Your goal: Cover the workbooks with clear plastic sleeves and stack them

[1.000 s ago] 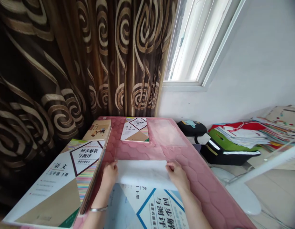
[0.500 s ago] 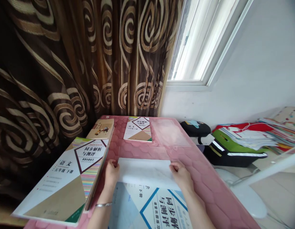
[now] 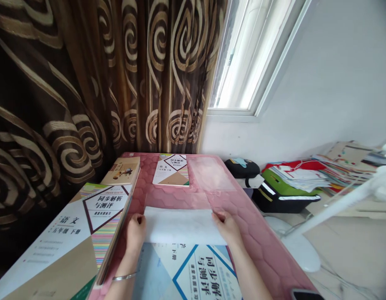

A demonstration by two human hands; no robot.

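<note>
The head camera looked from above the near end of the desk (image 3: pixel 258 241), forward and down along its length. The blue book (image 3: pixel 180 264) lay close beneath, cut off by the frame; the curtain (image 3: pixel 161 75) rose far left, the window (image 3: pixel 245 58) far right.

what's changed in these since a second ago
The view has turned slightly right, bringing a dark object into clearer sight at bottom right. The left hand and right hand still hold the white sheet; nothing was let go. The stacked books stay put.
</note>
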